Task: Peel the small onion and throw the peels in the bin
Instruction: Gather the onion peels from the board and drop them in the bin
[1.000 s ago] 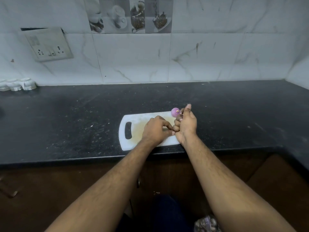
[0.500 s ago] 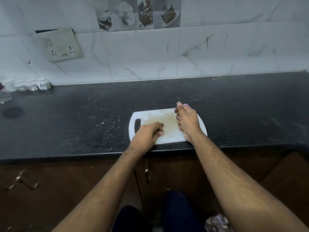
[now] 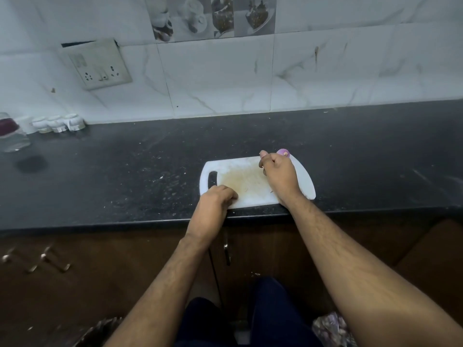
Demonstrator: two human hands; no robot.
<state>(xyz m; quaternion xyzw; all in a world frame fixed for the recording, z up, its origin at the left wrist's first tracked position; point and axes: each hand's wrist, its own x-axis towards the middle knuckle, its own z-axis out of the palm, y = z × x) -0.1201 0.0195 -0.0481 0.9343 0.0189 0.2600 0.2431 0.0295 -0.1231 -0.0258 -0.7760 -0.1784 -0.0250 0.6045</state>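
Note:
A small purple onion (image 3: 283, 153) shows at the far edge of the white cutting board (image 3: 235, 169), right at the fingertips of my right hand (image 3: 278, 175). That hand is closed into a fist with the thumb up, and the onion peeks out beyond the knuckles. My left hand (image 3: 216, 200) rests on the board's near left corner beside the handle slot, fingers curled under; whatever is inside them is hidden. At the bottom right, low by my leg, a container with purple peels (image 3: 330, 329) is partly visible.
The board lies near the front edge of a black speckled counter (image 3: 125, 176). A glass jar (image 3: 12, 136) and small white cups (image 3: 57, 122) stand at the far left by the wall. Brown cabinet doors with handles (image 3: 226, 251) are below.
My left hand has drawn away from the right, back and left to the board's near corner. My right hand with the onion stays at the board's far edge. The view has tilted down and right.

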